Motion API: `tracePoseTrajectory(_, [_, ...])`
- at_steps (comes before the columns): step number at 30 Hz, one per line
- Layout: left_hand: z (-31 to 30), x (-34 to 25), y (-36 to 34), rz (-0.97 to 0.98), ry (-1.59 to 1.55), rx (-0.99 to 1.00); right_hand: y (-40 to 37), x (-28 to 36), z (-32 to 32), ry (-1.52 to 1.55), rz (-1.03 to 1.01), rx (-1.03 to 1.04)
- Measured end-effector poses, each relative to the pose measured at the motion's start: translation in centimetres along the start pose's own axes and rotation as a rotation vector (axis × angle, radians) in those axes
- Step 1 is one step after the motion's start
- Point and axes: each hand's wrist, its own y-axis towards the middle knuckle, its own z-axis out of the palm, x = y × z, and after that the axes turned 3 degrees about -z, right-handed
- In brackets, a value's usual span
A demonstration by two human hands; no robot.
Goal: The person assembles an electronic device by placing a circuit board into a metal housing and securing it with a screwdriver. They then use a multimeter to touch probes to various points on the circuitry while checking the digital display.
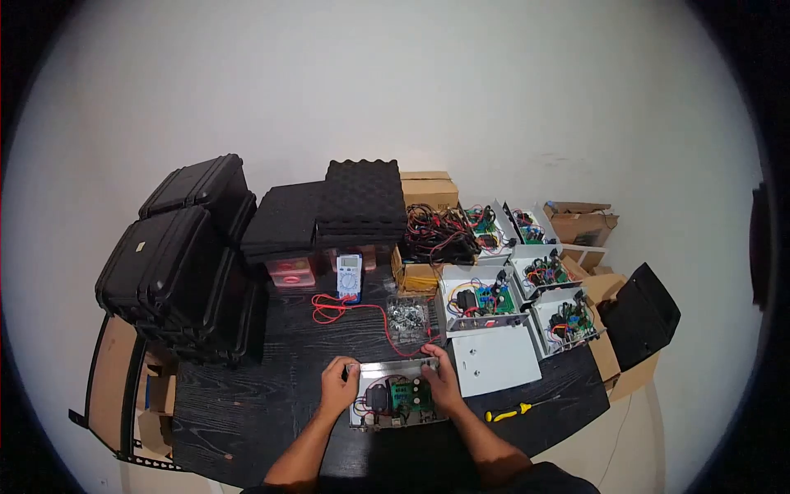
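An open metal enclosure point(393, 369) with a green circuit board point(411, 397) and coloured wires inside lies on the dark wooden table point(247, 403) right in front of me. My left hand point(338, 385) grips its left edge, thumb near the top rim. On its right edge rests my right hand point(442, 381), fingers curled over the upper right corner. A red test lead point(374, 317) runs from the multimeter point(350, 277) towards the enclosure's top edge.
A clear bag of small metal parts point(409, 319) lies behind the enclosure. A grey lid point(496, 360) and a yellow screwdriver point(510, 411) lie to the right. Several open boxes with circuit boards point(481, 298) stand at the right, black cases point(177, 272) at the left, foam pads point(362, 202) behind.
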Motion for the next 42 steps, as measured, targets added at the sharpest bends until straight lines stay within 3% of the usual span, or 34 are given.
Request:
tracePoseTrajectory(6, [0.6,0.2,0.1,-0.006,0.038,-0.02,0.2,1.7,0.1,-0.22,-0.089,0.005])
tracePoseTrajectory(16, [0.5,0.1,0.1,0.023,0.029,0.006,0.3,1.7,0.3,-0.183,-0.095,0.0])
tracePoseTrajectory(19, [0.6,0.0,0.2,0.025,0.019,-0.001,0.1,4.2,0.6,-0.37,-0.147,-0.002])
tracePoseTrajectory(22, [0.5,0.4,0.3,0.069,0.005,-0.007,0.4,6.0,1.2,-0.508,-0.38,-0.037])
tracePoseTrajectory(25, [0.6,-0.1,0.3,0.14,0.012,-0.048,1.5,9.7,2.1,-0.53,-0.466,-0.057])
tracePoseTrajectory(29, [1.6,1.6,0.8,-0.167,-0.244,-0.1,6.3,13.8,2.6,-0.739,-0.36,0.065])
tracePoseTrajectory(33, [2.3,2.1,2.6,-0.312,-0.366,-0.039,14.4,10.1,4.0,-1.14,-0.212,0.251])
tracePoseTrajectory(36, [2.7,2.5,2.5,-0.263,-0.547,-0.045,18.0,6.7,4.7,-1.323,-0.13,0.37])
tracePoseTrajectory(42, [2.6,4.1,1.6,-0.198,-0.447,-0.015,20.2,3.0,4.6,-1.405,-0.045,0.453])
